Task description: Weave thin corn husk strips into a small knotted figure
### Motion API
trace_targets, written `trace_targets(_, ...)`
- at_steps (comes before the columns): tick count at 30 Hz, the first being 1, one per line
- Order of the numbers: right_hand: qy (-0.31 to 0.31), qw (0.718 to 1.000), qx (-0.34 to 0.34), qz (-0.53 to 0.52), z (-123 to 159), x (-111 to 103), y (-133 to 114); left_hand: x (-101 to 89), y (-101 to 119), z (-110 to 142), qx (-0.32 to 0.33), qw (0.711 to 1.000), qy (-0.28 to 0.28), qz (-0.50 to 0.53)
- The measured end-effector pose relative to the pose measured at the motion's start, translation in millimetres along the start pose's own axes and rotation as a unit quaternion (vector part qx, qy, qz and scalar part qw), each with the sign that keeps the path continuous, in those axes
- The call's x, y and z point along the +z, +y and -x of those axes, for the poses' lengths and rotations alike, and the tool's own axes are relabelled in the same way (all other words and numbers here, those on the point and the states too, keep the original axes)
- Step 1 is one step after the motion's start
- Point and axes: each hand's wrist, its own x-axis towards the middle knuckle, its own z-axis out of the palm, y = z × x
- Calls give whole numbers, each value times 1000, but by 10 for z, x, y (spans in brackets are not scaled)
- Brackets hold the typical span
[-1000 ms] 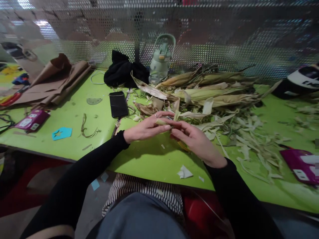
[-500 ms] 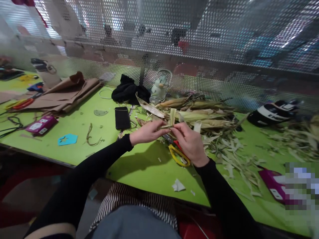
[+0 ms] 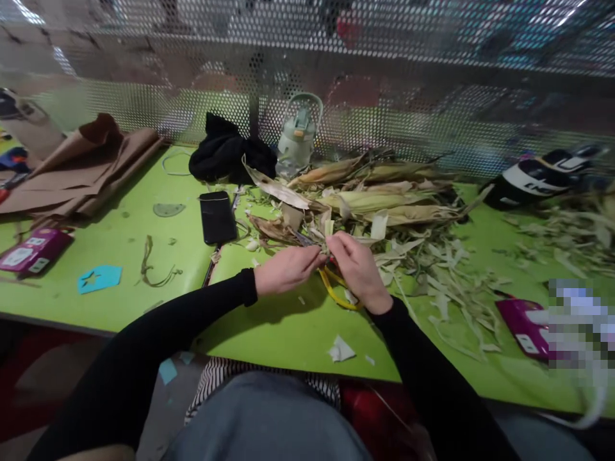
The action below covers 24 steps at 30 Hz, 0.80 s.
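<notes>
My left hand (image 3: pixel 289 269) and my right hand (image 3: pixel 356 267) meet over the green table (image 3: pixel 273 333), fingertips pinched close together. Between them is a narrow pale strip of corn husk (image 3: pixel 329 227), its end sticking up above my right fingers. Both hands are closed on it; the part inside the fingers is hidden. Under my right hand lie scissors (image 3: pixel 331 292) with yellow handle loops, mostly covered. Just beyond, a heap of dried corn husks (image 3: pixel 369 202) spreads across the table, with shredded strips (image 3: pixel 446 282) to the right.
A black phone (image 3: pixel 218 218) lies left of my hands. Behind it are a black cloth (image 3: pixel 230 153) and a pale green bottle (image 3: pixel 298 137). Brown paper (image 3: pixel 91 166) is at the left, a black bottle (image 3: pixel 533 176) at the right. A perforated metal screen (image 3: pixel 375 83) borders the back.
The fingertips have drawn closer together, and less of the husk strip now stands up. My left fingers have curled inward. The whole view has tilted downward and shifted right.
</notes>
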Motion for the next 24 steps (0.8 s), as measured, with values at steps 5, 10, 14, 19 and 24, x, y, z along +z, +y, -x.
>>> trace_targets(5, -18, 986, 63, -154, 5, -5, -10, -69, 27, 26, 10, 993, -32, 116)
trace_targets(10, 31, 982, 81, -169, 57, -20, -50, -149, 24, 46, 9, 930, -120, 348)
trace_targets(14, 40, 986, 64, -148, 74, -78, -105, -141, -10, 39, -3, 895, -145, 422)
trace_targets(19, 36, 990, 54, -129, 74, -125, -134, -132, -19, 40, 2, 897, -141, 419)
trace_targets(24, 37, 991, 55, -117, 66, -114, -108, -125, -46, 57, 54, 947, -112, 295)
